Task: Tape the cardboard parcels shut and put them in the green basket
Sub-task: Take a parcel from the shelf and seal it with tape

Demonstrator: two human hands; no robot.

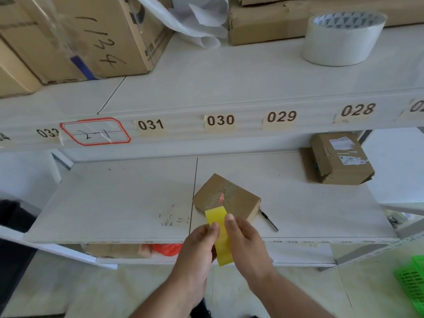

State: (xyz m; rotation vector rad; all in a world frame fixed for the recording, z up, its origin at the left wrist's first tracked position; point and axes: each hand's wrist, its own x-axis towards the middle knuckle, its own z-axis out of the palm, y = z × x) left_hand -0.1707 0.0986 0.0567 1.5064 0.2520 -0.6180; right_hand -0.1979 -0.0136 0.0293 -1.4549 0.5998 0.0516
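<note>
A small cardboard parcel (229, 198) with a torn top lies on the lower white shelf (114, 203), near its front edge. Just in front of it I hold a yellow strip of tape (220, 235). My left hand (199, 251) pinches the strip's left edge and my right hand (247, 244) pinches its right edge. The strip's upper end hangs just at the parcel's near side. A second, larger cardboard parcel (339, 159) with white labels sits at the back right of the same shelf. The green basket (411, 278) shows at the lower right edge, on the floor.
A big roll of clear tape (344, 40) stands on the upper shelf at right. Large cardboard boxes (75, 37) fill the upper shelf's left. A pen-like tool (269, 222) lies right of the small parcel. Numbered labels run along the upper shelf's front edge (220, 121).
</note>
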